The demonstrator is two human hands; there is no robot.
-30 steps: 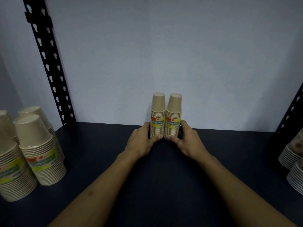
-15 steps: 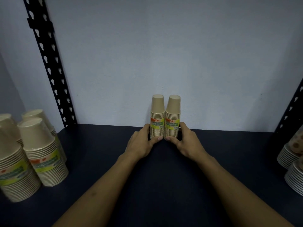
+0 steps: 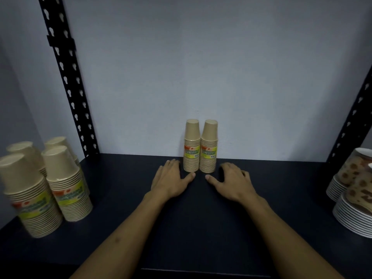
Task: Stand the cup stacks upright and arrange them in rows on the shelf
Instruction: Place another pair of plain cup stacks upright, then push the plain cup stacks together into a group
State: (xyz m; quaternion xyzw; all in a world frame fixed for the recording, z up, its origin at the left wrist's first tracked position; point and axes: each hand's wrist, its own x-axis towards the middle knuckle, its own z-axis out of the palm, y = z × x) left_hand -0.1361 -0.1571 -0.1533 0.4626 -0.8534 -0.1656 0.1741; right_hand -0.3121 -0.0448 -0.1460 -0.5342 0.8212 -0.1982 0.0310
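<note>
Two tan paper cup stacks stand upright side by side at the back of the dark shelf (image 3: 201,218), against the wall: the left cup stack (image 3: 191,146) and the right cup stack (image 3: 209,147), touching each other. My left hand (image 3: 171,181) lies just left of and in front of them, fingers relaxed, holding nothing. My right hand (image 3: 231,181) lies to their right front, also relaxed and apart from the cups. Several more upright cup stacks (image 3: 66,184) stand at the shelf's left end.
Black perforated uprights rise at the back left (image 3: 68,77) and back right (image 3: 350,121). Stacks of white plates with a brown pattern (image 3: 354,198) sit at the right edge. Bare dark shelf lies between the central stacks and both side groups.
Both hands have let go of the two central stacks and drawn back and apart. The stacks stay upright where they were.
</note>
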